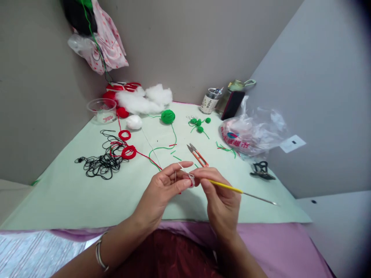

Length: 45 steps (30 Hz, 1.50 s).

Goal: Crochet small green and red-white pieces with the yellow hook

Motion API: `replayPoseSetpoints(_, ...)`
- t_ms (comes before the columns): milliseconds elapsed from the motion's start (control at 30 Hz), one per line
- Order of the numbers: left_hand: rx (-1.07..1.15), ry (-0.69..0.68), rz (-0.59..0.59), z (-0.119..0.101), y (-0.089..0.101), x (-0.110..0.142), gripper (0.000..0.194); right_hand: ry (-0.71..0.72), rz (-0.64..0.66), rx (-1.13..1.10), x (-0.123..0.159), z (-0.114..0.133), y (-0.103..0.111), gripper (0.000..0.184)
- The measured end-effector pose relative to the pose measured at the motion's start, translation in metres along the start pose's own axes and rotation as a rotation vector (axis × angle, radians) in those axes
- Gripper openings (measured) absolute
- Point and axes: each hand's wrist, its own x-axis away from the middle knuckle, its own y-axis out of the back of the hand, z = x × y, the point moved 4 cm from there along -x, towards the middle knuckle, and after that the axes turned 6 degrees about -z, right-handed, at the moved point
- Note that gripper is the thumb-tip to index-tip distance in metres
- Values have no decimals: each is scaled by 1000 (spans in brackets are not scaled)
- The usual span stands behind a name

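Observation:
My left hand is closed in a pinch on a small white crocheted piece, with white yarn running over its forefinger and back across the table. My right hand grips a yellow-handled crochet hook; its metal shaft points out to the right and its tip end meets the white piece. Both hands hover above the near edge of the pale green table cover. Orange-handled snips lie just beyond the hands.
On the table lie a green yarn ball, small green crocheted balls, red yarn coils, tangled black cord, a white ball, stuffing, a clear bowl, a jar, a plastic bag and a black clip.

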Motion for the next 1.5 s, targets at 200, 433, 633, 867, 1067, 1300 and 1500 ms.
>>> replayPoseSetpoints(200,-5,46,7,-3,-1,2,35,-200,4,-210,0,-8,5,22)
replayPoseSetpoints(433,-73,-15,-43,-2,2,2,35,137,54,145,9,11,6,25)
replayPoseSetpoints(633,-75,-85,-43,-2,4,2,33,395,128,313,14,21,2,24)
replayPoseSetpoints(867,-39,-51,-21,-2,-1,3,35,532,101,478,17,21,1,25)
replayPoseSetpoints(1067,125,145,55,2,-5,4,45,614,58,666,29,10,0,43)
replayPoseSetpoints(1300,155,119,7,-2,-1,0,40,85,-54,97,5,8,4,24)
replayPoseSetpoints(1500,13,2,-7,0,-6,3,35,203,17,249,10,7,-3,28)
